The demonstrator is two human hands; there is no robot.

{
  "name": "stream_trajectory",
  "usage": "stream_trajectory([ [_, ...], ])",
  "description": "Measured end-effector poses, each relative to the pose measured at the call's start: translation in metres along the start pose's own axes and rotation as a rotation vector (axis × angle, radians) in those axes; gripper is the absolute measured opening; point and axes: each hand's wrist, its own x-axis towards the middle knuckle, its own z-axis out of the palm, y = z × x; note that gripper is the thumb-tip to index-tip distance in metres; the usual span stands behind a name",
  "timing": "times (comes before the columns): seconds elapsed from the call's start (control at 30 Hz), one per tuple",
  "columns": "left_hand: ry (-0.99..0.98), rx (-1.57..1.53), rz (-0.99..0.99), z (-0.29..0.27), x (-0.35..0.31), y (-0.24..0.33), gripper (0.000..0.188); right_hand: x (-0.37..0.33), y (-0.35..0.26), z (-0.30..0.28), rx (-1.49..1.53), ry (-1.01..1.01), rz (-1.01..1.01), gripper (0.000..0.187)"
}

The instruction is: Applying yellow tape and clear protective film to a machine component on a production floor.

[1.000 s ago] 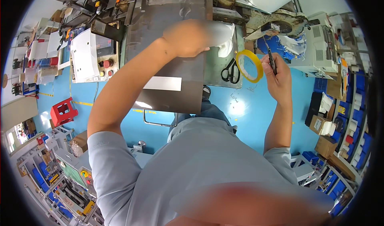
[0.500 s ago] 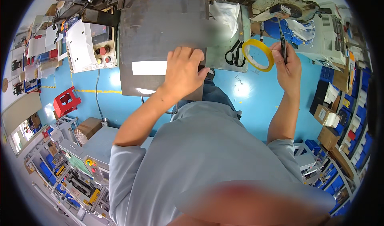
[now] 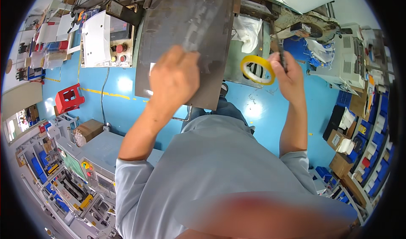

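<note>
Head view: a yellow tape roll [image 3: 270,75] hangs at the fingertips of the right hand [image 3: 291,76], out past the right edge of a dark metal table [image 3: 211,80]; that hand pinches the roll's edge together with a slim dark tool [image 3: 282,58]. Over the table, the left hand [image 3: 175,74] is bent and blurred, and I can't tell whether it grips anything; a white strip [image 3: 151,66] peeks out beside it. Beyond the roll lies a crumpled white bag [image 3: 248,34].
</note>
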Motion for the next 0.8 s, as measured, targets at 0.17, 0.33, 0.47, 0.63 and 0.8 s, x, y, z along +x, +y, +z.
stream_trajectory([
  [0.17,-0.046,0.320,-0.073,-0.040,0.014,-0.024,0.024,0.032,-0.008,0.049,0.185,-0.086,0.032,0.019],
  [0.33,-0.311,0.394,-0.367,-0.031,0.010,-0.014,0.050,0.061,-0.010,0.092,0.274,-0.200,0.199,0.013],
  [0.47,-0.043,-0.036,-0.278,0.001,-0.003,-0.004,0.049,0.064,-0.019,0.106,0.478,-0.165,0.302,0.012],
  [0.63,0.104,-0.169,-0.123,0.042,-0.013,-0.006,0.036,0.070,-0.031,0.115,0.599,-0.133,0.322,0.008],
  [0.8,0.113,-0.023,-0.047,0.058,-0.004,-0.018,0.025,0.097,-0.006,0.117,0.100,-0.062,0.051,0.014],
])
